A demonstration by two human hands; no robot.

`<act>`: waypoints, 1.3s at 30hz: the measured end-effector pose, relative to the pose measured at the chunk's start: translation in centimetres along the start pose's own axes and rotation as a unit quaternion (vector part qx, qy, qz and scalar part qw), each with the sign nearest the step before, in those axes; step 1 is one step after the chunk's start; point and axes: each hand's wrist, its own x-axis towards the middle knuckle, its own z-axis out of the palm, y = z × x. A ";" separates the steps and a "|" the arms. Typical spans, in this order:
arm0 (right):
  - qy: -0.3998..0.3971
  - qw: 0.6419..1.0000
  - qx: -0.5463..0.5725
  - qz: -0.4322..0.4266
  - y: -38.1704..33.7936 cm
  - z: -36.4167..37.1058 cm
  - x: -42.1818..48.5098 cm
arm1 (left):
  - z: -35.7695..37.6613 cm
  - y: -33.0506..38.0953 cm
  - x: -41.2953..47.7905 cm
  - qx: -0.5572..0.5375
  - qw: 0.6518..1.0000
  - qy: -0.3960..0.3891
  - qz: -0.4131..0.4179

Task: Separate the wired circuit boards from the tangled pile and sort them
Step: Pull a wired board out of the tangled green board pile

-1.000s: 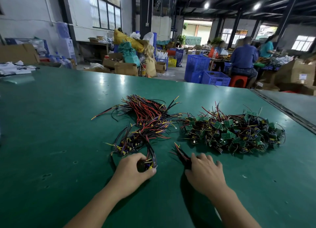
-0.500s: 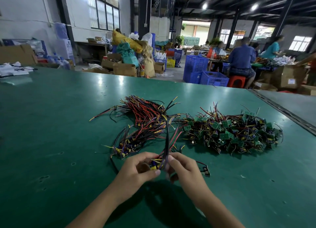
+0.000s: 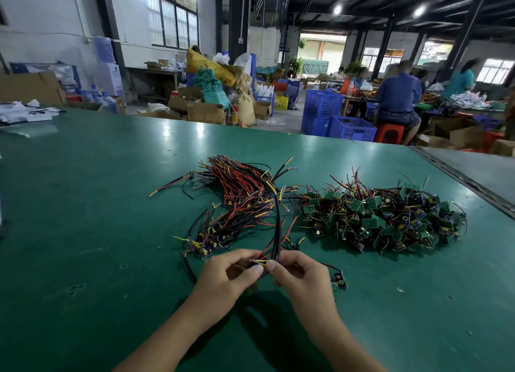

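A tangled pile of green circuit boards with wires [image 3: 381, 218] lies on the green table [image 3: 83, 232] at the right. Left of it lie sorted bundles of wired boards [image 3: 237, 204], their red, black and yellow wires fanned out. My left hand [image 3: 228, 277] and my right hand [image 3: 301, 277] meet near the table's front and together pinch a small bunch of wired boards, whose wires [image 3: 277, 229] stand upright above my fingers. One loose wired board [image 3: 338, 279] lies just right of my right hand.
The table's right edge has a dark seam [image 3: 459, 176] with a grey table beyond. Papers [image 3: 22, 112] lie at the far left corner. Behind the table stand cardboard boxes, blue crates [image 3: 334, 118] and seated people at another bench.
My hands lifted off the table and came together, raising a bunch of wired boards so its wires point up. One board now lies beside my right hand.
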 end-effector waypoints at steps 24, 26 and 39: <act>-0.062 0.990 0.108 -0.065 -0.7 -0.5 0.5 | 0.3 0.2 0.3 -0.139 0.990 0.018 -0.026; -0.088 0.985 0.148 -0.008 -0.6 -0.6 0.4 | 0.4 0.3 0.2 -0.149 0.989 0.014 -0.021; -0.125 0.991 0.052 -0.020 -0.4 -1.1 0.6 | 0.5 0.3 0.1 -0.154 0.987 -0.007 -0.049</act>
